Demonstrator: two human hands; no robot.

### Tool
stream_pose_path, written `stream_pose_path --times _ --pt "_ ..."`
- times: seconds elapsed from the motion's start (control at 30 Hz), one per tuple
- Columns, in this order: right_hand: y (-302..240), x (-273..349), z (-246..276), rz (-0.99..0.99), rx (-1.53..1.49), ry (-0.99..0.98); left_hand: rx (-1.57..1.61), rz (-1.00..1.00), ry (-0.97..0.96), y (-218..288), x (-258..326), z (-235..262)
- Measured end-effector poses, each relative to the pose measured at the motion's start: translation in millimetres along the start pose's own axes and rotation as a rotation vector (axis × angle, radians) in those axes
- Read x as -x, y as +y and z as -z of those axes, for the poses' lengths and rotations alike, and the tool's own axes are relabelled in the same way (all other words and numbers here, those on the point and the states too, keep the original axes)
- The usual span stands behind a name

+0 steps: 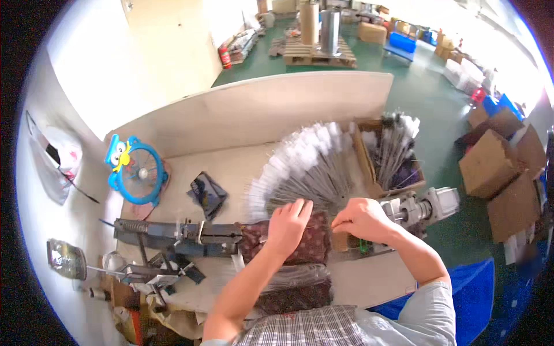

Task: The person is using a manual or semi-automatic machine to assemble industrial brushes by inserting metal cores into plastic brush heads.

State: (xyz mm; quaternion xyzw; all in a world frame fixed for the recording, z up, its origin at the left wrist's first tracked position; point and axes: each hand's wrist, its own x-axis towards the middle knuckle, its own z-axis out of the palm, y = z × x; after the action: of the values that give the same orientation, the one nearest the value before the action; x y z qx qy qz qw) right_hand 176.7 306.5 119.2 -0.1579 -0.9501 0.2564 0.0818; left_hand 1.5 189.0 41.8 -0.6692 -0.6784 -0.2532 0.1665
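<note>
My left hand (288, 225) lies over a dark red patterned cloth (314, 245), its fingers stretched out towards the near ends of a fan of thin grey rods with white fluffy tips (306, 167). To its right, my right hand (366, 220) is closed, thumb and fingertips pressed together. Whatever sits in that pinch is too small to make out. A metal machine unit (421, 206) stands just right of that hand. Left of the cloth runs a long metal fixture (184, 230). Closer to me, a bundle of thin grey rods (283, 277) rests on more dark cloth.
A cardboard box (366, 158) of similar rods stands beyond my right hand. On the table's left are a blue cartoon-shaped fan (141, 173) and a dark plastic packet (208, 195). A pale board (259, 109) closes the far edge. Cardboard boxes (490, 164) stand at right.
</note>
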Motion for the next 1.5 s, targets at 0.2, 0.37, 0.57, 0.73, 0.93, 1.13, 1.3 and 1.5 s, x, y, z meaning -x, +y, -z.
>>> stream_pose_path --times 0.2,0.37,0.57,0.73,0.93,1.13,1.3,1.5 --pt "-48 -56 -43 0.393 -0.069 -0.003 0.63 0.621 -0.14 38 96 74" --pt "-79 -94 -101 0.376 -0.064 0.117 1.686 1.674 0.204 -3 153 71" --pt "-98 -106 -119 0.295 -0.016 0.131 2.04 1.476 0.692 -44 149 130" --pt "-102 -106 -113 0.229 0.056 0.088 1.937 1.435 -0.042 -7 123 106" --pt "-106 -106 -112 0.217 0.119 0.05 2.709 1.305 0.231 -38 171 81" --pt "-107 -106 -108 0.191 0.103 -0.011 1.255 1.341 -0.054 -19 113 84" --pt "-95 -102 -114 0.335 0.126 0.069 0.83 1.133 -0.064 -34 137 57" --pt "-76 -60 -82 0.48 -0.046 0.356 1.542 1.34 0.329 -2 112 53"
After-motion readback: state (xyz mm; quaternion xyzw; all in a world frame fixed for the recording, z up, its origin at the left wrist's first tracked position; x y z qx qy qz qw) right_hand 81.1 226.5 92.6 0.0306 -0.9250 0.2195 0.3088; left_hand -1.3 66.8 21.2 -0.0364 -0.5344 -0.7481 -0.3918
